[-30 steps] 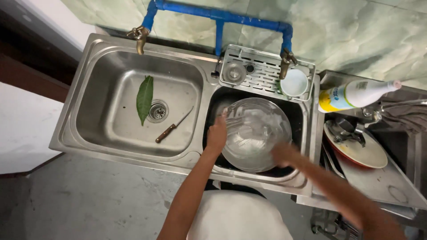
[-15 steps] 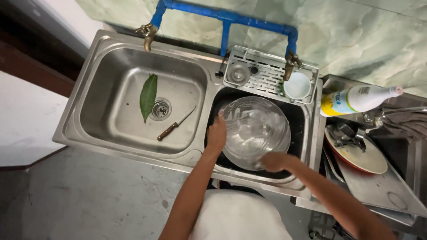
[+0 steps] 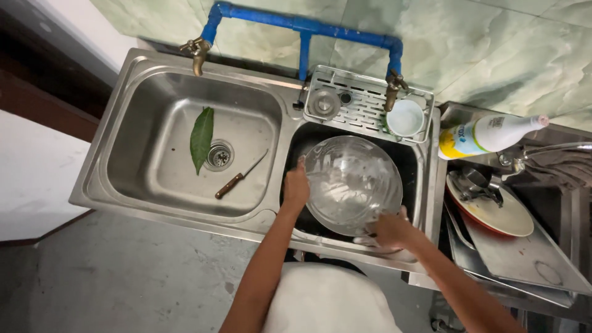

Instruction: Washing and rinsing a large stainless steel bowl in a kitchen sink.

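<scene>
A large clear glass bowl (image 3: 353, 184) is held tilted over the right basin of a steel double sink (image 3: 123, 117), its inside streaked with suds. The left hand (image 3: 295, 188) grips the bowl's left rim, fingers curled over the edge. The right hand (image 3: 390, 229) is at the bowl's near right rim, closed on something pale (too blurred to say what it is). In the left basin lie a long green leaf (image 3: 201, 138) beside the drain and a wooden-handled knife (image 3: 239, 176) just right of it. Beyond the bowl, a perforated metal rack (image 3: 364, 108) holds a small steel cup (image 3: 324, 103) and a white cup (image 3: 405, 117). A blue pipe (image 3: 302, 28) with two brass taps runs along the far wall. To the right, a white bottle (image 3: 487, 134) lies on its side near stacked plates (image 3: 493, 213).
</scene>
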